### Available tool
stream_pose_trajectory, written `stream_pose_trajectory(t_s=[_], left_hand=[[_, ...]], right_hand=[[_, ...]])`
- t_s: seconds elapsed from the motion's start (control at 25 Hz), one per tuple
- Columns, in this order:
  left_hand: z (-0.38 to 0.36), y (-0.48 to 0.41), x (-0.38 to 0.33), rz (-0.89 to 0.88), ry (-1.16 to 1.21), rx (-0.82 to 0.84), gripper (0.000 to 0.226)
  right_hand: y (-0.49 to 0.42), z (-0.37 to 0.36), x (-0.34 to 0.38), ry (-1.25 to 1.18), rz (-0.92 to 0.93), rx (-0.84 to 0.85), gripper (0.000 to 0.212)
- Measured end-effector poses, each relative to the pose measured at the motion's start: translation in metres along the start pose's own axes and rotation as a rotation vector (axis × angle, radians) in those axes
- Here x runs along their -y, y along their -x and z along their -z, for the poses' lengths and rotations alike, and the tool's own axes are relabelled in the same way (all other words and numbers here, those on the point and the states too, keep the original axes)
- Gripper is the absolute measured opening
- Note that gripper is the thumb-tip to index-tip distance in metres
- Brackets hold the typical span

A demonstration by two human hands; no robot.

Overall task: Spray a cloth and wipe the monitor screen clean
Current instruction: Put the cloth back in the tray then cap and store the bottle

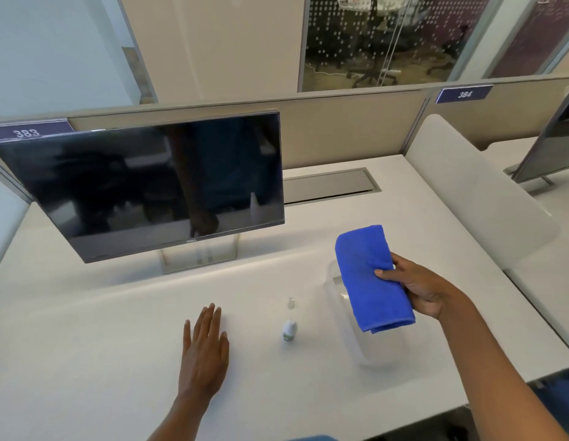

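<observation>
Right hand [426,286] pinches a soft, light folded cloth [370,278] (mid-edge hold) right of centre, while left hand [204,348] lies flat, fingers straight, near a small spray bottle [289,329].

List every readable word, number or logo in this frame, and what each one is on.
"383": left partition tag.
"384": right partition tag.
"DELL": lower bezel of the monitor.
Label on the bottle: too small to read.

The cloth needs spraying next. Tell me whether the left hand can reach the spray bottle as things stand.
Probably yes. The left hand lies flat and empty on the desk, the spray bottle stands just to its right, and only bare desk shows between them. The right hand holds the cloth aside.
</observation>
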State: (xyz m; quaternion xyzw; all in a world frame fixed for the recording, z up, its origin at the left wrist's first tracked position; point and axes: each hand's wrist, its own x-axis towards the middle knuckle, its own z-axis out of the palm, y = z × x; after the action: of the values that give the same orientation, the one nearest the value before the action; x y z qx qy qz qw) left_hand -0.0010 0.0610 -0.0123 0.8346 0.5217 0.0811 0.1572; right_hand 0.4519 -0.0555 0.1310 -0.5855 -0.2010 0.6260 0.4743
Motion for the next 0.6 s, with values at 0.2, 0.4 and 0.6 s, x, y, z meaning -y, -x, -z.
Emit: stream_pose_trajectory(t_s=[0.2, 0.4, 0.6], left_hand=[[-0.018, 0.019, -0.014, 0.041, 0.047, 0.055, 0.079], [-0.021, 0.026, -0.018, 0.07, 0.054, 0.065, 0.08], [-0.017, 0.026, -0.026, 0.099, 0.075, 0.05, 0.081]], right_hand=[[-0.004, 0.028, -0.029, 0.045, -0.133, 0.003, 0.055], [-0.025, 0.022, -0.047, 0.048, -0.206, -0.038, 0.05], [-0.044, 0.012, -0.064, 0.037, -0.286, -0.07, 0.044]])
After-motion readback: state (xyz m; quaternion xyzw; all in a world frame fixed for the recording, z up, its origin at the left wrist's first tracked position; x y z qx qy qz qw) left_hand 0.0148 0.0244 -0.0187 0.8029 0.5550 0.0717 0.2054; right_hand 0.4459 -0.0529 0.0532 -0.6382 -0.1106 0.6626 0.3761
